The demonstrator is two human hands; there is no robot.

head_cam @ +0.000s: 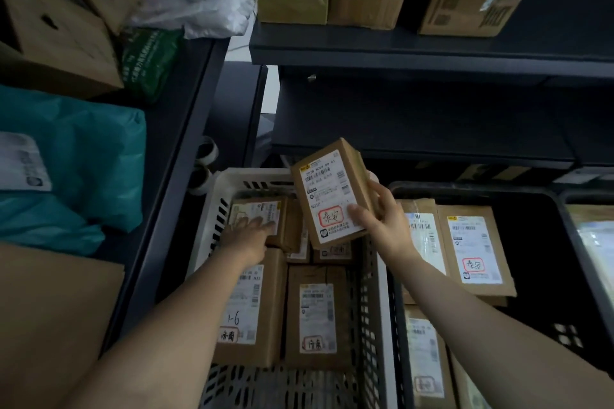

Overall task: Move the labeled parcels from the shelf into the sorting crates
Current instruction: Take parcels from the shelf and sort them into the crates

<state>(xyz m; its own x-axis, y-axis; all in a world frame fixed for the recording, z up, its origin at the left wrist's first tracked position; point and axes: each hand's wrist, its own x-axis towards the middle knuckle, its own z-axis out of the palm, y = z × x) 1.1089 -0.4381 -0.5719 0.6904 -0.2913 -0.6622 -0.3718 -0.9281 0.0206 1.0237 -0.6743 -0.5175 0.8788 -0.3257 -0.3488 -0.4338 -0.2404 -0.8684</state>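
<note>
Above the seam between the white crate (229, 176) and the black crate (538, 236), the right hand (382, 219) holds a small cardboard parcel (332, 192), thumb on the lower corner of its printed label and fingers wrapped round the long right side. This parcel is tilted, label up, clear of both crates, with a red handwritten mark near its lower end. The left hand (252, 232) lies low in the white crate, fingers extended and flat on a brown parcel (262, 207) in the back row; it grips nothing. Both crates hold several labelled boxes lying flat, and larger cartons stand on the dark shelf (415, 53) above.

Handling, as judged: the held box looks rigid and light, since a one-handed pinch across its narrow width carries it. Taped kraft board offers fair friction, though the glossy label may be slicker. The long edges are the sound place to grip. Corners would likely dent if dropped.
</note>
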